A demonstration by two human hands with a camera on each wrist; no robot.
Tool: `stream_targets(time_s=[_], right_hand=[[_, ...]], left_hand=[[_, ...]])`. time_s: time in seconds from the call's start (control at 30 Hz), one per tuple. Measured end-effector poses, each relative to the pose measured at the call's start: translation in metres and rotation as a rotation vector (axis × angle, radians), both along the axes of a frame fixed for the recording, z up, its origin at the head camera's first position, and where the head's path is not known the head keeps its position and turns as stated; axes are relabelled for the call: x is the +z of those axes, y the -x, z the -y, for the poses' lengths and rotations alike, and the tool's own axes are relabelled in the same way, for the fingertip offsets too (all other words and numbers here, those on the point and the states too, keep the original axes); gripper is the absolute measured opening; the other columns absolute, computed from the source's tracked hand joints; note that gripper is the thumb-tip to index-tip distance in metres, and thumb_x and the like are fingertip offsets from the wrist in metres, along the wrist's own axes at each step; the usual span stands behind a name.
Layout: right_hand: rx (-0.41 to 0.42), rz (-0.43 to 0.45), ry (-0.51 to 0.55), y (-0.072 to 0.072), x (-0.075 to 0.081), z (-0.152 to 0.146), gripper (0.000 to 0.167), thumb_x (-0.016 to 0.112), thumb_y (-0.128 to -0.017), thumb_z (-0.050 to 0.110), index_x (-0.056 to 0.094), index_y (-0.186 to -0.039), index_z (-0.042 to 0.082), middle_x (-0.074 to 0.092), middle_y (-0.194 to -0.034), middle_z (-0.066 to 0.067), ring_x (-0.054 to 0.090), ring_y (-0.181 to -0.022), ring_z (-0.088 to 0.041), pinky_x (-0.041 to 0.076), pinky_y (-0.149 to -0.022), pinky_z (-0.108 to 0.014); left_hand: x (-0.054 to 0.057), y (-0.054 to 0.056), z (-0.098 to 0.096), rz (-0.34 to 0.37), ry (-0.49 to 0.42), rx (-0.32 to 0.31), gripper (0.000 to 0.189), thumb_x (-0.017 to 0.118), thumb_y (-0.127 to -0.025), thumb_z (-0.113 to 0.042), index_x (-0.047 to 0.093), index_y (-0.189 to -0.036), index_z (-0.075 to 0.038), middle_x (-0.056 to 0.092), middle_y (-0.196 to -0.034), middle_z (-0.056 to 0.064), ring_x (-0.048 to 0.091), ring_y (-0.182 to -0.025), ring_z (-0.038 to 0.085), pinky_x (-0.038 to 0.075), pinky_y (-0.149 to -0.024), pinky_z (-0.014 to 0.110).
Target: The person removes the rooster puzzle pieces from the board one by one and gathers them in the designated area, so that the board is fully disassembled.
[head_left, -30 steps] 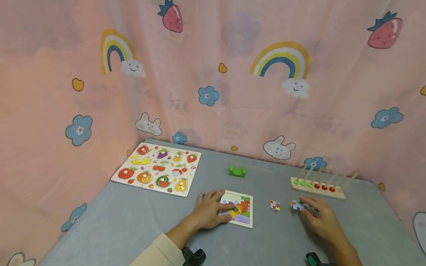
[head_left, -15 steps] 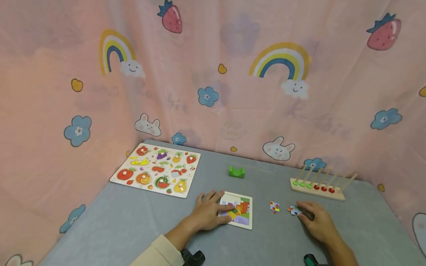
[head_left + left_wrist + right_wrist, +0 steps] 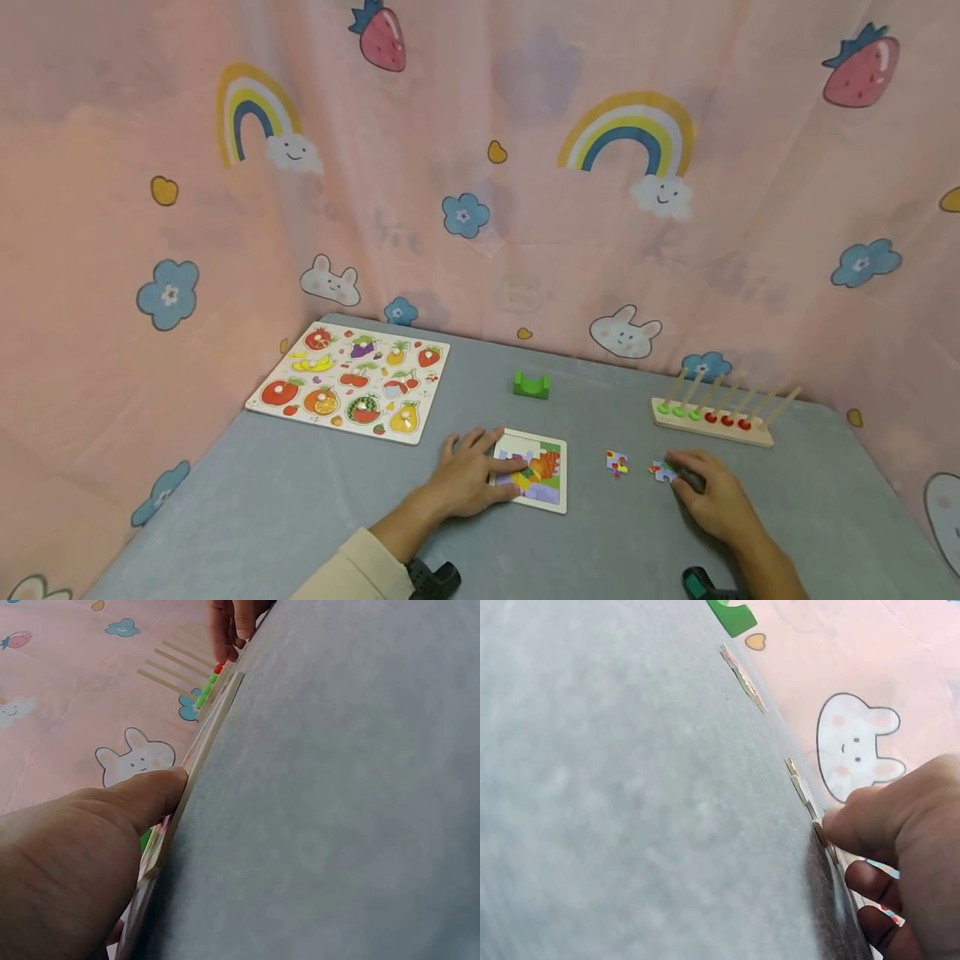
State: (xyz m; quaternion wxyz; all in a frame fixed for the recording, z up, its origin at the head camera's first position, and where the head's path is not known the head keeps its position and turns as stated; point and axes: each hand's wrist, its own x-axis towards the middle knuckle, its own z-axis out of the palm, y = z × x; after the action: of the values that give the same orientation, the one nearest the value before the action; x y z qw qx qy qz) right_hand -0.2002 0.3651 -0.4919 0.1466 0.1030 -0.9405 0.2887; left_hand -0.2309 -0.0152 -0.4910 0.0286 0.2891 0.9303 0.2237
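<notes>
My left hand (image 3: 467, 478) lies flat over the left side of a small square jigsaw puzzle tray (image 3: 564, 482), its index finger extended across the picture. The left wrist view shows the thumb (image 3: 154, 796) pressing at the tray's edge. Part of the tray has no pieces in it, along the top. To its right, my right hand (image 3: 712, 498) pinches a jigsaw piece (image 3: 662, 472) by its right side, low on the table. In the right wrist view that piece (image 3: 798, 784) lies nearly flat beside the thumb. A second jigsaw piece (image 3: 617, 462) sits between the tray and my right hand.
At the back left lies a fruit puzzle board (image 3: 347, 383). A green block with a curved notch (image 3: 531, 386) stands behind the tray. A wooden peg stand (image 3: 711, 422) with green and red beads is at the back right, before a pink patterned curtain (image 3: 480, 275).
My right hand has moved slightly left and down with the jigsaw piece, bringing it lower to the table. The left hand has stayed on the tray.
</notes>
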Motion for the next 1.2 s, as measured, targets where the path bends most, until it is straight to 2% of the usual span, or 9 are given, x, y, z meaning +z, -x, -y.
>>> stream_targets(time_s=[0.17,0.33,0.53,0.67,0.97,1.2], right_hand=[[-0.003,0.009,0.031,0.000,0.012,0.000,0.040,0.070,-0.080,-0.005,0.063,-0.119,-0.008,0.061,-0.111,-0.022,0.055,-0.102,-0.044,0.041,-0.082,-0.061],[-0.017,-0.023,0.058,-0.004,0.035,0.007,0.040,0.070,-0.086,0.003,0.060,-0.124,-0.004,0.059,-0.116,-0.022,0.056,-0.101,-0.042,0.044,-0.078,-0.059],[0.034,-0.191,0.124,-0.006,0.063,0.025,0.043,0.073,-0.083,0.001,0.062,-0.124,-0.003,0.058,-0.116,-0.012,0.049,-0.100,-0.014,0.038,-0.078,-0.032],[0.071,-0.263,0.164,-0.006,0.078,0.039,0.046,0.074,-0.079,-0.003,0.063,-0.124,-0.002,0.059,-0.114,-0.008,0.046,-0.100,-0.005,0.036,-0.078,-0.027],[0.110,-0.275,0.236,-0.006,0.100,0.068,0.047,0.072,-0.081,-0.003,0.062,-0.127,0.002,0.059,-0.118,-0.007,0.048,-0.105,-0.007,0.036,-0.083,-0.025],[0.128,-0.273,0.260,0.000,0.103,0.094,0.044,0.071,-0.084,-0.001,0.062,-0.127,0.003,0.060,-0.120,-0.007,0.051,-0.105,-0.022,0.038,-0.084,-0.030]], left_hand=[[0.000,0.001,-0.001,-0.002,-0.002,-0.002,0.041,0.061,-0.089,-0.052,0.060,-0.130,-0.043,0.030,-0.154,0.005,0.023,-0.140,0.033,0.011,-0.104,0.063],[0.000,0.002,-0.001,-0.002,-0.008,-0.005,0.041,0.061,-0.089,-0.052,0.061,-0.129,-0.043,0.030,-0.154,0.005,0.023,-0.140,0.033,0.011,-0.104,0.063],[-0.002,0.003,0.002,-0.014,0.003,0.002,0.041,0.061,-0.089,-0.053,0.061,-0.129,-0.044,0.030,-0.154,0.004,0.023,-0.140,0.033,0.011,-0.104,0.063],[-0.002,0.003,0.002,-0.007,0.006,-0.001,0.041,0.061,-0.089,-0.054,0.060,-0.129,-0.044,0.030,-0.155,0.004,0.022,-0.140,0.033,0.010,-0.104,0.063],[-0.001,0.002,0.001,0.002,-0.002,-0.004,0.041,0.061,-0.089,-0.053,0.060,-0.130,-0.044,0.030,-0.154,0.004,0.023,-0.140,0.033,0.011,-0.104,0.062],[-0.002,0.001,0.000,0.000,-0.002,-0.009,0.041,0.060,-0.089,-0.053,0.060,-0.130,-0.044,0.030,-0.155,0.004,0.023,-0.140,0.033,0.011,-0.104,0.062]])
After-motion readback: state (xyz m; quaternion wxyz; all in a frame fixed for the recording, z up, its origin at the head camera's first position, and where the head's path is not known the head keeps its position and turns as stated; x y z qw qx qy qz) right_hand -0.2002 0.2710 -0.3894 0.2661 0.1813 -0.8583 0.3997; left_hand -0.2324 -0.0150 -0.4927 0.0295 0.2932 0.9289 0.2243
